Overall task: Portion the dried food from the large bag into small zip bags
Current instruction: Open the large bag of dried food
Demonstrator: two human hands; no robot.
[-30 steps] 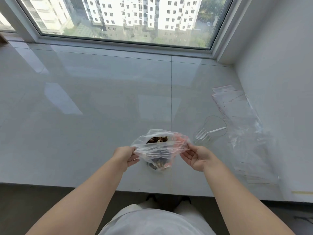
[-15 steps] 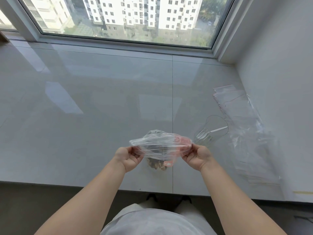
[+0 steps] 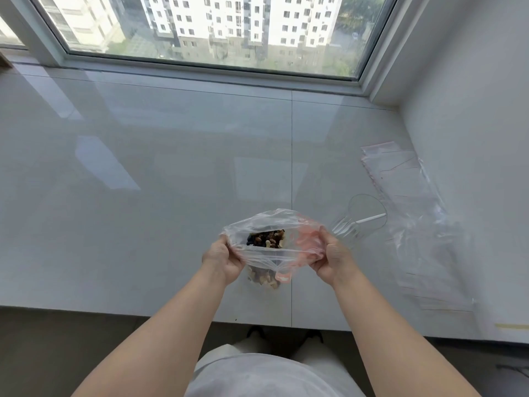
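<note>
Over the white sill (image 3: pixel 143 167), both hands' grips have pulled the large bag (image 3: pixel 273 234) open again, baring dried food (image 3: pixel 266 239).

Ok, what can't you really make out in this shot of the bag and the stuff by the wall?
- Head view: dried food shows only through the large bag; crinkled plastic blurs the pieces.
- Left hand and right hand: fingertips hidden behind the bag's rim.
- Small zip bags: clear, overlapping, count unreadable.
- Clear utensil: too faint to identify.
</note>
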